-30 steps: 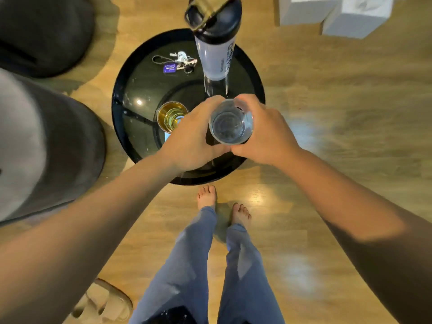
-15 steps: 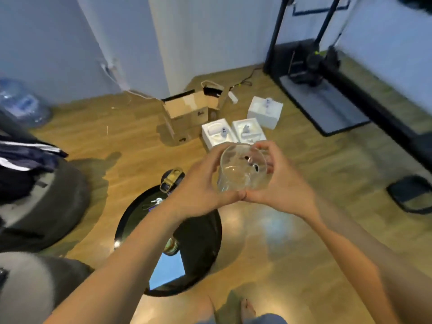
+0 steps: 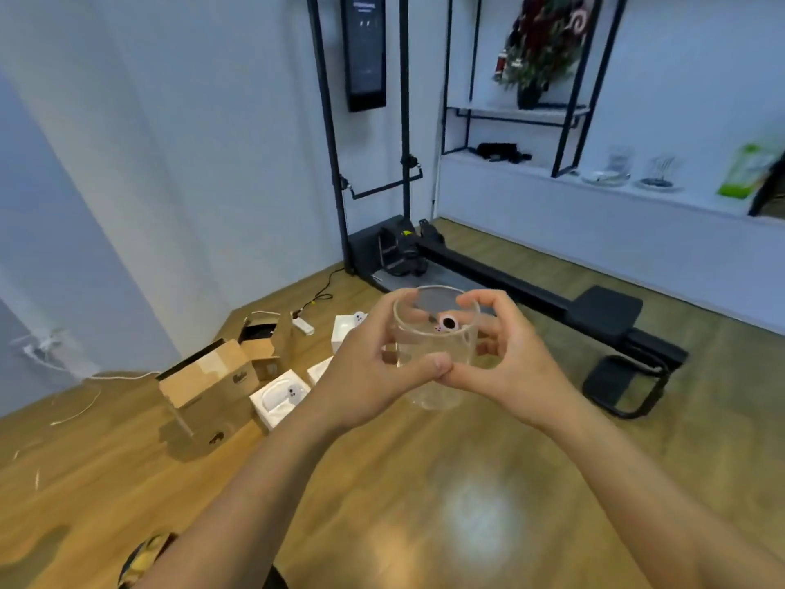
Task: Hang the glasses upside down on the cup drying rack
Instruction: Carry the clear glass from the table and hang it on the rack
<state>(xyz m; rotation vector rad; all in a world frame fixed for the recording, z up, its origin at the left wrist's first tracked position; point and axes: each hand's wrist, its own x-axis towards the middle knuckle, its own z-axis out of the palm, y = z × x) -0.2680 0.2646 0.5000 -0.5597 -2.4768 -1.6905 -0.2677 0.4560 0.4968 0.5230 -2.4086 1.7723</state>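
- Since earlier: view lifted from floor to shelf (image 3: 531,174).
- Left hand (image 3: 361,376), right hand (image 3: 505,367): fingers wrapped around upright glass (image 3: 435,359).
- Advice: carry level; invert only at rack.

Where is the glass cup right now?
The glass cup is in the middle of the head view, held up over the wooden floor between the left hand and the right hand, mouth up.

A clear, empty glass (image 3: 433,354) is sitting upright, mouth up, cupped between both hands above the wooden floor (image 3: 424,503).
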